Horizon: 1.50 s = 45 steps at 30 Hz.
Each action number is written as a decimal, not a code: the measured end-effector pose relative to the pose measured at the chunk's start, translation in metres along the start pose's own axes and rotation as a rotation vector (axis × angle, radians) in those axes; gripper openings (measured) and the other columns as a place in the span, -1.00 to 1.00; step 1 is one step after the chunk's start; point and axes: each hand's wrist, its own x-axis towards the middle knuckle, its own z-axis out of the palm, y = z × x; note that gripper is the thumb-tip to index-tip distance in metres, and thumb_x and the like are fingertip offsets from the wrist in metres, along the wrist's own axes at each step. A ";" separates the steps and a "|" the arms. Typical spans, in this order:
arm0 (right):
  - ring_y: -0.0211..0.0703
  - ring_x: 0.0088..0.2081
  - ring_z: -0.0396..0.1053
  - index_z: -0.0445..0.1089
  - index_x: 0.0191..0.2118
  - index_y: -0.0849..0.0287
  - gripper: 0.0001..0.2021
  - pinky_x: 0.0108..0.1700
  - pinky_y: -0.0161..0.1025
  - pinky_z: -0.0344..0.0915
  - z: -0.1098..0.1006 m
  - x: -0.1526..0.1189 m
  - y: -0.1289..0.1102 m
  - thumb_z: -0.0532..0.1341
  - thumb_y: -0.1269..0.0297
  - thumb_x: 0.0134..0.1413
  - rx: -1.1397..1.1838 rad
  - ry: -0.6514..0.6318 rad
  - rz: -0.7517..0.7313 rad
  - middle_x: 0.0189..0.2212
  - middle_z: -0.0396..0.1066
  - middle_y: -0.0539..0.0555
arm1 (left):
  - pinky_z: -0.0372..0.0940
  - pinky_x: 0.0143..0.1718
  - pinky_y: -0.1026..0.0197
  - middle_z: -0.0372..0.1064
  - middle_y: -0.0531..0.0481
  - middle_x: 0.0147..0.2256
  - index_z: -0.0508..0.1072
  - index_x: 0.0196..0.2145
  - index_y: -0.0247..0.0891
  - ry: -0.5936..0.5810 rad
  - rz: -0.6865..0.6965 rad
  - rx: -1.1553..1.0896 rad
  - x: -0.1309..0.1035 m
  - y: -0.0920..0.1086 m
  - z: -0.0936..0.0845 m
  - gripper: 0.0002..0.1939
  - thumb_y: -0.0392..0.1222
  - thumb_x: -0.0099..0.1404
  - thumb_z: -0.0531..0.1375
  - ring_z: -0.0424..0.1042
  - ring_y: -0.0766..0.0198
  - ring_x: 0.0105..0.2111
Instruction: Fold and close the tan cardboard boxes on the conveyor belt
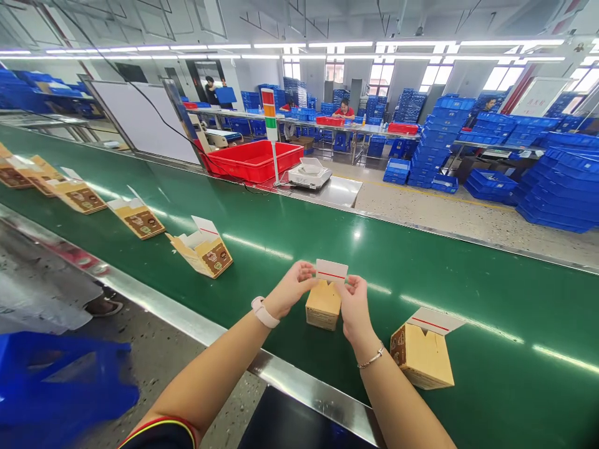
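A small tan cardboard box [322, 308] stands on the green conveyor belt in front of me. Its white top flap, marked with a red line, is raised. My left hand [296, 288] grips the flap and the box's top edge from the left, fingers curled and thumb along the edge. On the right side, my right hand [354, 305] holds the flap's corner and the box side between thumb and fingers. Nearest to my right arm stands a similar box with its flap up [430, 355]. Left of my hands sits a brown printed box with open flaps [206, 252].
Several more open boxes [138, 215] line the green belt [271, 237] to the left. Beyond it are a red bin [253, 161], a scale [309, 174] and a signal light pole [270, 118]. Blue crates [440, 143] are stacked behind. A metal rail [309, 393] edges the near side.
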 end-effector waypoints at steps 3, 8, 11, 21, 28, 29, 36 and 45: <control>-0.01 0.05 0.21 0.25 -0.17 0.09 -0.58 0.21 0.08 0.07 -0.010 -0.011 -0.046 0.33 0.05 -0.15 0.173 0.074 -0.193 -0.11 0.24 0.07 | 0.26 -0.02 0.12 0.40 -0.09 -0.16 0.38 -0.24 -0.24 0.221 0.375 -0.007 -0.006 0.019 0.005 -0.64 -0.05 0.04 0.32 0.38 0.17 -0.09; 0.08 0.09 0.25 0.36 -0.22 0.01 -0.69 0.16 0.22 0.18 -0.021 -0.048 -0.120 0.30 -0.05 0.00 0.746 -0.136 -0.404 -0.05 0.28 0.03 | 0.31 -0.24 0.25 0.46 -0.07 -0.23 0.45 -0.21 -0.22 0.054 0.802 0.061 -0.031 0.061 0.046 -0.77 -0.05 0.24 0.22 0.44 0.24 -0.20; 0.19 0.12 0.22 0.40 -0.19 0.01 -0.63 0.08 0.30 0.25 -0.027 -0.062 -0.136 0.24 -0.16 0.03 0.895 -0.222 -0.287 -0.04 0.31 0.07 | 0.26 -0.41 0.30 0.43 0.01 -0.44 0.48 -0.36 -0.25 -0.071 0.883 0.151 -0.042 0.075 0.074 -0.81 -0.09 0.31 0.17 0.38 0.34 -0.44; -0.05 -0.15 0.36 0.39 -0.25 0.11 -0.64 -0.17 -0.08 0.43 -0.040 -0.053 -0.127 0.27 -0.09 0.01 1.018 -0.283 0.006 -0.19 0.36 0.09 | 0.25 -0.42 0.32 0.36 0.05 -0.54 0.40 -0.49 -0.27 -0.182 0.940 0.118 -0.047 0.071 0.089 -0.73 -0.18 0.37 0.12 0.30 0.39 -0.50; -0.19 -0.36 0.25 0.33 -0.31 0.13 -0.63 -0.38 -0.24 0.37 -0.046 -0.057 -0.136 0.24 -0.11 0.01 1.052 -0.270 0.114 -0.28 0.29 0.06 | 0.31 -0.31 0.21 0.44 -0.01 -0.44 0.42 -0.30 -0.24 -0.333 0.997 0.133 -0.054 0.074 0.083 -0.92 -0.20 0.33 0.19 0.37 0.31 -0.40; -0.19 -0.37 0.24 0.33 -0.30 0.12 -0.63 -0.41 -0.25 0.36 -0.047 -0.058 -0.137 0.24 -0.12 0.01 1.043 -0.272 0.119 -0.29 0.28 0.06 | 0.31 -0.30 0.20 0.45 -0.01 -0.43 0.42 -0.28 -0.24 -0.353 1.015 0.138 -0.055 0.074 0.083 -0.93 -0.20 0.32 0.19 0.37 0.30 -0.39; -0.21 -0.41 0.16 0.30 -0.30 0.12 -0.62 -0.52 -0.34 0.25 -0.049 -0.062 -0.144 0.25 -0.12 -0.01 1.010 -0.298 0.147 -0.30 0.24 0.06 | 0.31 -0.22 0.19 0.47 -0.01 -0.41 0.38 -0.20 -0.26 -0.414 1.084 0.147 -0.059 0.077 0.088 -0.85 -0.20 0.28 0.22 0.39 0.27 -0.29; -0.23 -0.44 0.12 0.32 -0.34 0.12 -0.62 -0.55 -0.34 0.20 -0.047 -0.064 -0.147 0.24 -0.13 -0.03 1.026 -0.264 0.190 -0.31 0.24 0.06 | 0.35 -0.23 0.15 0.48 -0.07 -0.30 0.38 -0.22 -0.23 -0.397 1.058 0.182 -0.062 0.078 0.088 -0.86 -0.17 0.29 0.22 0.42 0.26 -0.28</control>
